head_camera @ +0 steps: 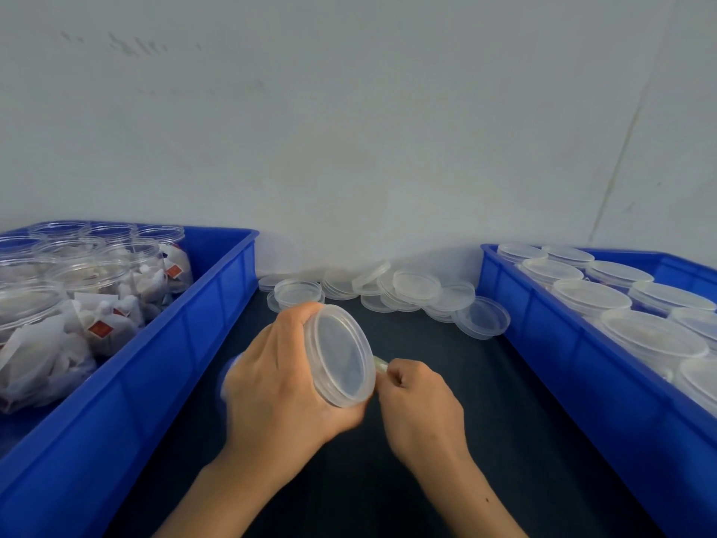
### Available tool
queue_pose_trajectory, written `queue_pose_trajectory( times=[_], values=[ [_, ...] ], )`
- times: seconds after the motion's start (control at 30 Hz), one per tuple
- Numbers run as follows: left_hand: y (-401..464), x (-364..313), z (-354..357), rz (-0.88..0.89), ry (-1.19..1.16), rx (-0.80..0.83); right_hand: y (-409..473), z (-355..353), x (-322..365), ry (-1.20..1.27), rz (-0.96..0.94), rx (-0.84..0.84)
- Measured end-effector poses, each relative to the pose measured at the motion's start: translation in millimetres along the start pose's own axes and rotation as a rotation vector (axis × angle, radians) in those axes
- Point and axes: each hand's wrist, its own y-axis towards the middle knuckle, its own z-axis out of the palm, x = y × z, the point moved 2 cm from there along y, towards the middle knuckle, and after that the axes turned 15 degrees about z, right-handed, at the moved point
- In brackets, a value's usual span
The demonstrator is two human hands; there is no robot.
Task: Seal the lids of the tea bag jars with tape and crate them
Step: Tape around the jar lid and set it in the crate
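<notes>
Clear lidded jar (341, 355) tipped sideways in left hand (279, 382) grip, lid toward three o'clock; right hand (419, 398) pinching tape (381, 365) at rim.

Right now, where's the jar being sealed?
In the head view, the jar is at centre, gripped on its side by the left hand, between the two blue crates, just in front of the loose lids.
</notes>
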Motion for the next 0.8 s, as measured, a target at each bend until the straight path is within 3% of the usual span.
queue_pose_trajectory(
  times=[0.8],
  values=[
    [5.9, -12.5, -3.4, 0.052, 0.0, 0.046, 12.4, -3.2, -3.2, 0.015, 0.036, -0.026]
  ],
)
